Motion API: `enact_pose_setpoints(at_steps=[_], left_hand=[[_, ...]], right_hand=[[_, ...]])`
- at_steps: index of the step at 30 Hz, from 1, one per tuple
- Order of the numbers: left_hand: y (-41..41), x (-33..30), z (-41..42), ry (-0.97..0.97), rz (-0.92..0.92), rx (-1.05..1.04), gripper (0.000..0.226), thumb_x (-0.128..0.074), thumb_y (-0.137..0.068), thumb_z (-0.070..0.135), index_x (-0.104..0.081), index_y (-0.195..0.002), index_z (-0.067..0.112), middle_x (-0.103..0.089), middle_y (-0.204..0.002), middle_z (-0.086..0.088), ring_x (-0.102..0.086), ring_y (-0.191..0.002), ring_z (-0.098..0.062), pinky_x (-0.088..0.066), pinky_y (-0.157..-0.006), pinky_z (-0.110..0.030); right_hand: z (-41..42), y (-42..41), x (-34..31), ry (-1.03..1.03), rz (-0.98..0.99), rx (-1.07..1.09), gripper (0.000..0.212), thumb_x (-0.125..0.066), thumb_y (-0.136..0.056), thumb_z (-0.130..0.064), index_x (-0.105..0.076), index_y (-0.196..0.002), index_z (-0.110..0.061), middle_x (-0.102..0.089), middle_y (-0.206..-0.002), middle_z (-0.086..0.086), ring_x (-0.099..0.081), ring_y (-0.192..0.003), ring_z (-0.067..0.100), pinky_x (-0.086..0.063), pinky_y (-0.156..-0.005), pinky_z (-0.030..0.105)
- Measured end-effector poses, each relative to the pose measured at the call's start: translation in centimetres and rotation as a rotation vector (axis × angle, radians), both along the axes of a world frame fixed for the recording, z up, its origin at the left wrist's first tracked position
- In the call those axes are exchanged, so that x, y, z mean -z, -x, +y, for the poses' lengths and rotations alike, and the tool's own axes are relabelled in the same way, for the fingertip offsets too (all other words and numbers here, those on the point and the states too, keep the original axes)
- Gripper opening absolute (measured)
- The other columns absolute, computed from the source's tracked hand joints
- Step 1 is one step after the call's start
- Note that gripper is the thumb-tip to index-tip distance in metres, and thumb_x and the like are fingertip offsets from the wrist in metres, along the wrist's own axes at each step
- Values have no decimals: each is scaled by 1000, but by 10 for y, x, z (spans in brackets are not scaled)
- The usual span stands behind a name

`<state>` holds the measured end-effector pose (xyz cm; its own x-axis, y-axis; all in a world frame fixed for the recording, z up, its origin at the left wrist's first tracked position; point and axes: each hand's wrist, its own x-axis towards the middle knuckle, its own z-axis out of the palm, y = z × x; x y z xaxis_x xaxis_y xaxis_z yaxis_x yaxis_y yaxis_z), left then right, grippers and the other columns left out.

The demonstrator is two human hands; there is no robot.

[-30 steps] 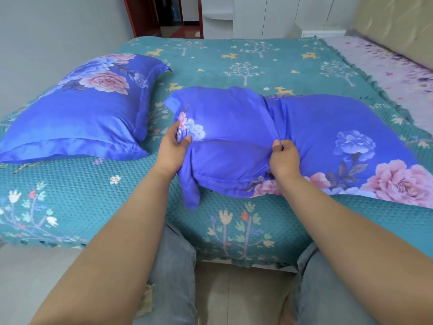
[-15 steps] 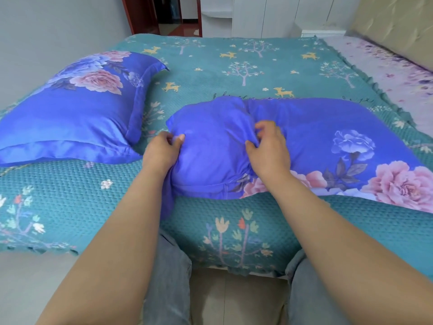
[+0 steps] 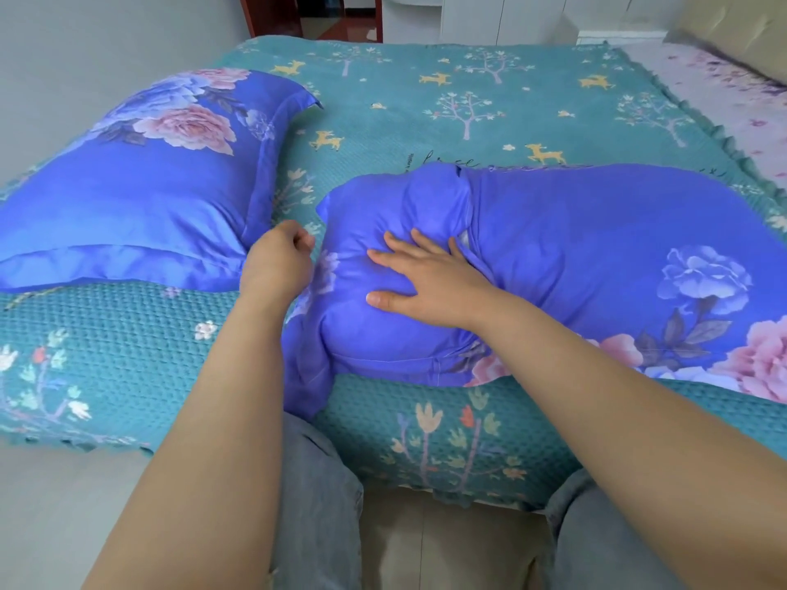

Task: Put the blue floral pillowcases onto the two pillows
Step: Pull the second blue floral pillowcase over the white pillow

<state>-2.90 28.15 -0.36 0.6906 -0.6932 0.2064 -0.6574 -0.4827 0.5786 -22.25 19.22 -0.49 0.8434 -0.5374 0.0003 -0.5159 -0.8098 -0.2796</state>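
Note:
The second pillow (image 3: 596,253) lies at the bed's near edge inside a blue floral pillowcase (image 3: 702,291). Its left end is bunched, and a sliver of white shows at a fold near my fingertips. My right hand (image 3: 426,283) lies flat with spread fingers and presses on that bunched end. My left hand (image 3: 277,261) is curled at the pillowcase's left edge, where it grips the loose flap (image 3: 306,368) that hangs over the bed's side. The first pillow (image 3: 140,193), fully in its blue floral case, lies to the left.
A teal patterned bedspread (image 3: 489,100) covers the bed. A pale floral sheet (image 3: 732,91) and a padded headboard are at the far right. A grey wall runs along the left, a doorway and white cupboards stand beyond the bed. My knees are against the bed's near side.
My right hand let go of the gathered fabric and now lies flat on the pillow's left end. My left hand shifted slightly left at the edge. The end looks smoother and more tucked.

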Motion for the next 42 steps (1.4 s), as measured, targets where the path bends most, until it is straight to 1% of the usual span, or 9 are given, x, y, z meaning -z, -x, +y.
enact_pose_setpoints(at_steps=[6, 11, 15, 18, 20, 24, 29, 36, 42], left_hand=[[-4, 6, 1, -262, 176, 85, 42, -40, -98, 37, -59, -101, 0, -65, -110, -22, -62, -98, -35, -51, -86, -40], [6, 5, 21, -290, 404, 276, 58, -63, -75, 61, -53, -97, 8, -56, -88, -4, -58, -80, -22, -58, -76, -43], [3, 6, 38, -451, 491, 284, 106, -70, -50, 75, -37, -134, 19, -50, -124, 4, -54, -110, -16, -51, -74, -33], [0, 4, 47, -565, 602, 324, 114, -66, -19, 85, -54, -113, 21, -60, -113, 4, -60, -101, -14, -54, -71, -29], [-4, 6, 50, -606, 648, 354, 94, -74, -25, 77, -62, -99, 20, -66, -101, 4, -61, -89, -13, -52, -66, -25], [-21, 14, 57, -282, 628, 284, 58, -81, -62, 49, -67, -91, 1, -61, -78, -9, -51, -69, -18, -42, -58, -23], [-8, -7, 69, 347, 1012, 378, 28, -56, -82, 28, -72, -73, 7, -72, -73, -5, -67, -66, -12, -55, -62, -19], [0, 4, 49, 167, 394, 138, 18, -69, -84, 20, -58, -71, 18, -58, -69, 0, -49, -59, -3, -41, -66, -21], [50, -13, 31, 360, 190, 369, 17, -65, -88, 23, -60, -73, 29, -60, -67, 11, -49, -55, 7, -40, -61, -10]], right_hand=[[1, -1, 4, -18, -8, 5, 67, -43, -86, -67, -23, -145, -44, -6, -158, -17, 4, -146, 14, 4, -114, 53], [-2, -12, 24, 84, -189, 78, 28, -47, -97, -34, -63, -116, -21, -39, -148, -9, -17, -144, 17, -9, -112, 39], [-2, -12, 19, -49, -605, 134, 19, -65, -87, -21, -67, -81, -3, -67, -100, 7, -56, -103, 26, -34, -89, 28], [-1, -9, 7, -87, -728, 175, 22, -66, -86, -20, -62, -75, -2, -56, -79, 5, -52, -77, 19, -40, -73, 29], [1, -9, 2, -117, -759, 218, 25, -63, -89, -24, -59, -74, -4, -54, -76, 2, -50, -73, 16, -39, -70, 30], [-7, -4, -1, -168, -721, 383, 39, -57, -92, -36, -42, -63, -15, -45, -60, -2, -46, -65, 21, -40, -64, 37], [-17, 6, 4, -142, -574, 463, 48, -52, -94, -39, -29, -58, -17, -38, -55, -1, -43, -64, 25, -25, -58, 34], [1, 22, 7, -505, -524, 181, 26, -73, -80, -32, -53, -93, -20, -60, -82, -4, -55, -78, 8, -41, -76, 23], [18, 44, 6, -121, -184, -78, 28, -75, -77, -33, -57, -92, -19, -42, -137, -3, -40, -129, 10, -21, -112, 32]])
